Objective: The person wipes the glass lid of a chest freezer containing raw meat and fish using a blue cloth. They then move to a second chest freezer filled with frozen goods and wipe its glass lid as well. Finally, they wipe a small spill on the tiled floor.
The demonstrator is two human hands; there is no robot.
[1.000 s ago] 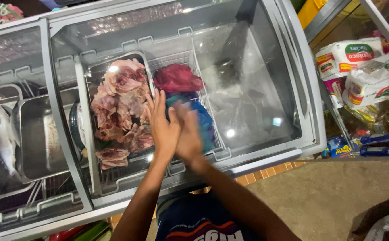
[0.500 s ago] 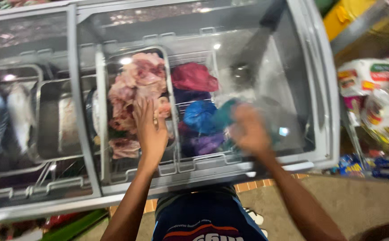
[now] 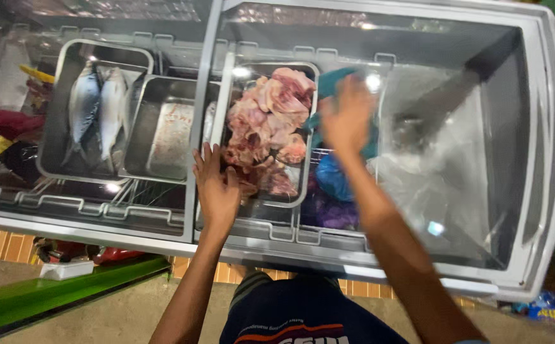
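Observation:
I stand over a glass-topped chest freezer. My left hand lies flat, fingers spread, on the glass lid over a steel tray of raw pink chicken pieces. My right hand, blurred with motion, presses a teal cloth against the glass farther back. Under it, a wire basket holds a blue bag and a purple bag.
To the left, one steel tray holds two silver fish and another steel tray holds nothing. Clear plastic sheeting fills the freezer's right end. A red bag lies at far left. Brick and a green board are below the freezer.
My right hand has swept with the teal cloth from the freezer's near right side up to the back of the glass. The view has shifted, showing the fish trays. My left hand stays on the lid.

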